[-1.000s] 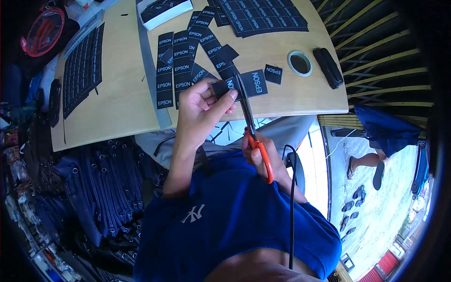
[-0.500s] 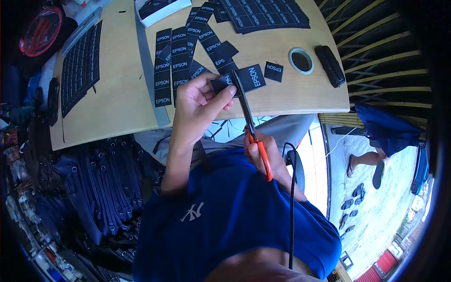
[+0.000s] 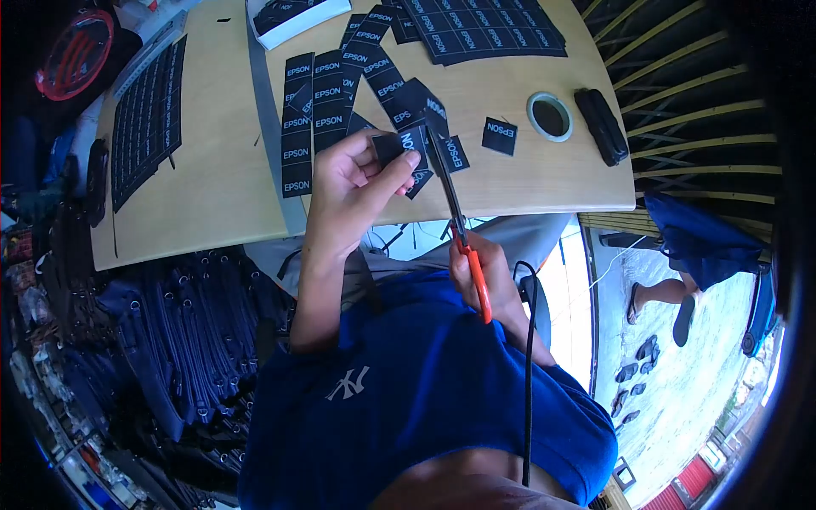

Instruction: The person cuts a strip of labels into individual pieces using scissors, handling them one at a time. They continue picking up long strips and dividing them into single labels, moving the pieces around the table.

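Observation:
My left hand (image 3: pixel 361 191) pinches a short black label strip (image 3: pixel 389 148) with white EPSON lettering between thumb and fingers, just above the table's front edge. In my right hand (image 3: pixel 484 268) is a pair of scissors (image 3: pixel 474 270) with orange handles. Their long dark blades point up and away, right beside the strip's right end. Beyond the blades a separate label piece (image 3: pixel 435 108) appears tilted. A small EPSON label (image 3: pixel 456 154) lies close to the blades on the right, and another single label (image 3: pixel 500 136) rests farther right.
Uncut EPSON strips (image 3: pixel 297 153) lie on the wooden table (image 3: pixel 221 170), with label sheets (image 3: pixel 489 30) behind and more (image 3: pixel 149 123) at left. A white box (image 3: pixel 302 24), tape roll (image 3: pixel 549 116) and black case (image 3: pixel 600 127) stand around. Dark straps (image 3: pixel 195 340) hang at lower left.
The label piece right of the blades has come away from the strip in my left hand. Labels formerly covered by it now show on the table. Both hands have barely moved.

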Demonstrator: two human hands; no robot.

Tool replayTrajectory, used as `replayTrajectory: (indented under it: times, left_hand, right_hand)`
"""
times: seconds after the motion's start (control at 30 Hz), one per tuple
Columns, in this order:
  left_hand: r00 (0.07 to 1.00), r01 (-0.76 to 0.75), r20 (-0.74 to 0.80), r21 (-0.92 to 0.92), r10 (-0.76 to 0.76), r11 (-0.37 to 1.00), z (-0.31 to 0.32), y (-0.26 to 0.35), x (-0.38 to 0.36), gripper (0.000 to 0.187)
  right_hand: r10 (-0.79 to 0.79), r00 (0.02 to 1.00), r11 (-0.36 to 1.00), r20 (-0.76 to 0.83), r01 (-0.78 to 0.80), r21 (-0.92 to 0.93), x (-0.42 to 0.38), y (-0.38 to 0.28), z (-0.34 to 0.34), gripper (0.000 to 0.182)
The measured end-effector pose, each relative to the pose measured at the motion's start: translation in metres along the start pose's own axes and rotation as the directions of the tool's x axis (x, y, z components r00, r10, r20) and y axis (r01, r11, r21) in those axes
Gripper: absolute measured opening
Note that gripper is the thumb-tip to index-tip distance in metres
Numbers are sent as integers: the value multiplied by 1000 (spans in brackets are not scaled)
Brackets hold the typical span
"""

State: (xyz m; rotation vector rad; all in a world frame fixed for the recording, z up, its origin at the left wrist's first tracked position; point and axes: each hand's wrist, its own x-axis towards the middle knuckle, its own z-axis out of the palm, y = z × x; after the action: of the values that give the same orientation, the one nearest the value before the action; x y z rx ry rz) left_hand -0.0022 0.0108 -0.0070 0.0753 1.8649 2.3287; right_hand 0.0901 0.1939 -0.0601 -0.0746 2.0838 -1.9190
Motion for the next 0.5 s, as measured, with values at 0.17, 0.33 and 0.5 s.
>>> replayTrajectory:
  times: [0.17,0.33,0.5]
  left_hand:
    - [1000,7,-25,6,-6,1000,-1,2,2,12]
    - [1000,-12,-21,2,12,1000,-5,2,3,13]
    - [1000,-13,-23,-4,13,1000,-6,3,1,12]
  right_hand:
    - [-85,991,996,102,82,26,1,-7,-4,52]
    - [-89,981,996,175,91,-4,0,-7,-5,61]
    - [-129,972,991,196,130,6,-1,-5,-4,68]
